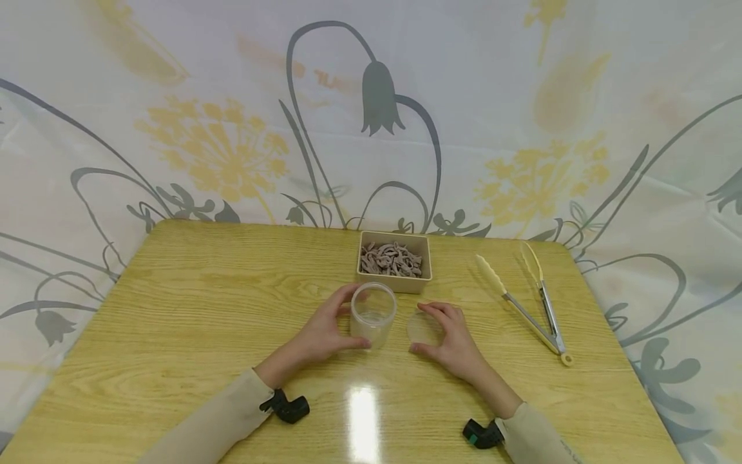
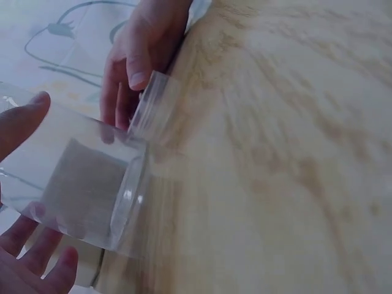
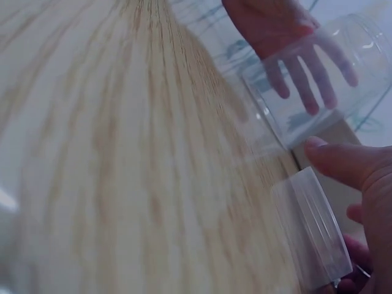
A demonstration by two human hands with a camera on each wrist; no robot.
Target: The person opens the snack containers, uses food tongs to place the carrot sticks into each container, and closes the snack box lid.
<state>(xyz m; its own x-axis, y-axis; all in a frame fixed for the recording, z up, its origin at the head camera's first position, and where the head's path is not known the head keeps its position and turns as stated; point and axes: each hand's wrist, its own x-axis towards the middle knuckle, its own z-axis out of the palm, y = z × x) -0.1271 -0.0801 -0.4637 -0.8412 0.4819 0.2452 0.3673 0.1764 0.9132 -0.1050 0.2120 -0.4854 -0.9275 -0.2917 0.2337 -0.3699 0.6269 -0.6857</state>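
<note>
A clear, empty-looking jar [image 1: 373, 322] stands upright without its lid near the middle of the table. My left hand [image 1: 332, 327] holds it from the left, thumb across the near side and fingers round the far side. Through the transparent wall in the right wrist view, the left hand's fingers [image 3: 309, 79] show spread. To the right of the jar, a round translucent lid [image 1: 425, 328] lies on the tabletop. My right hand [image 1: 455, 341] spans the lid from the right; in the right wrist view its thumb [image 3: 340, 160] is apart from the lid's edge.
Just behind the jar, a beige rectangular box [image 1: 400, 283] contains many greyish-brown strips [image 1: 391, 259]. Tongs [image 1: 539, 322] with cream tips lie spread at the right. A floral-patterned cloth [image 1: 348, 161] hangs behind the wooden table [image 1: 232, 283].
</note>
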